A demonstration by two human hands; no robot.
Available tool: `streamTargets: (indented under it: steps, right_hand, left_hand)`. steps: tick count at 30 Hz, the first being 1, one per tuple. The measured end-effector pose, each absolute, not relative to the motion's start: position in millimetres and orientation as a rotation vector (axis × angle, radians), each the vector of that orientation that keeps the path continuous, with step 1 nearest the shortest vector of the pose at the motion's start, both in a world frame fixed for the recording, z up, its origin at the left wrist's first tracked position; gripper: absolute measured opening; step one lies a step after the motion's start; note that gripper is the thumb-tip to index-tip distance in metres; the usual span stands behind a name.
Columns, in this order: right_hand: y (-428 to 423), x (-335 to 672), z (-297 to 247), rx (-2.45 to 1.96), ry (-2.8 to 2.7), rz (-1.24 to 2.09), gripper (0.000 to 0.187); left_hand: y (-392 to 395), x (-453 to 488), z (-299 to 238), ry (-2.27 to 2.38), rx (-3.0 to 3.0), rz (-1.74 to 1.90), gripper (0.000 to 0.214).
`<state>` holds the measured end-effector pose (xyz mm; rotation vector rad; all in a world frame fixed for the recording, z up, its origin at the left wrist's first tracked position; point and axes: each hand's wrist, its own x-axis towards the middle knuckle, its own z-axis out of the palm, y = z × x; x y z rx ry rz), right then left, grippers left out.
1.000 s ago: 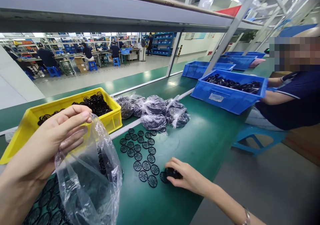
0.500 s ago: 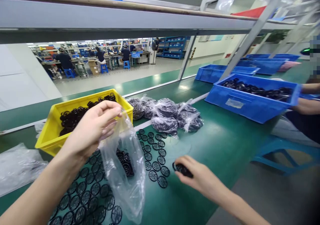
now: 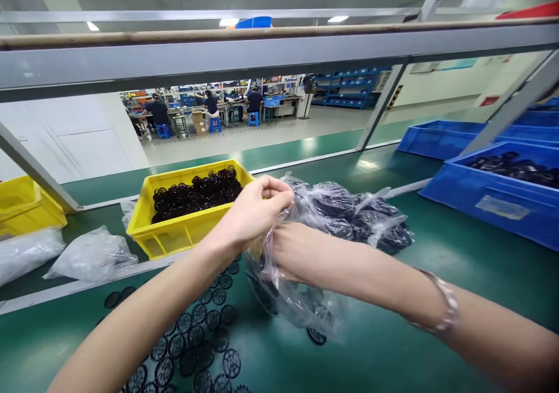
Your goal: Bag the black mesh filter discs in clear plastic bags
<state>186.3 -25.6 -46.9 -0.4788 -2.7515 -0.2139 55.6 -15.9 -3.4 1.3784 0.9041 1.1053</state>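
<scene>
My left hand (image 3: 266, 204) pinches the rim of a clear plastic bag (image 3: 301, 308) and holds it up above the table. My right hand (image 3: 283, 247) reaches into the bag's mouth; its fingers are hidden behind plastic and the other hand, so I cannot tell what they hold. Black parts show dimly through the bag's left side. Flat, round, spoked black rings (image 3: 231, 363) are spread over the green tabletop below and left of the bag. One black ring (image 3: 317, 336) shows at the bag's lower edge.
A yellow bin (image 3: 168, 243) heaped with black rings stands behind my left forearm. Filled, tied bags (image 3: 379, 221) lie behind the right forearm. A blue bin (image 3: 493, 204) of black parts stands at right, white plastic bags (image 3: 94, 256) at left. A shelf beam (image 3: 279, 49) crosses overhead.
My right hand has moved from over the table, where it held a stack of black rings, into the bag's mouth. The view has swung left, and the co-worker's arms at right are out of sight.
</scene>
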Motion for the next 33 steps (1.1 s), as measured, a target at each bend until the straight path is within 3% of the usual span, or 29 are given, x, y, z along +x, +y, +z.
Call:
streamTargets:
  steps: [6, 13, 16, 21, 27, 33]
  right_hand:
    - [-55.8, 276.4, -48.4, -0.873, -2.239, -0.173, 0.017]
    - [-74.6, 324.0, -208.7, -1.213, -2.518, -0.013, 0.031]
    - [-83.3, 329.8, -249.5, -1.273, -2.56, 0.043, 0.027]
    - [-96.4, 327.6, -256.4, -1.403, -2.436, 0.193, 0.004]
    - [-108.9, 291.5, -268.3, -1.408, -2.417, 0.184, 0.029]
    - [-106.1, 289.3, -276.1, -1.48, -2.352, 0.136, 0.017]
  left_hand:
    - [1.1, 39.0, 7.1, 0.911, 1.257, 1.143, 0.009]
    - [6.9, 32.1, 12.4, 0.873, 1.207, 1.165, 0.007]
    - [3.8, 30.7, 12.4, 0.894, 1.214, 1.167, 0.006]
    - [2.8, 25.8, 9.1, 0.928, 1.213, 1.172, 0.005]
    - [2.7, 23.6, 6.7, 0.922, 1.194, 1.166, 0.006]
    - [0.1, 22.6, 6.7, 0.924, 1.19, 1.162, 0.01]
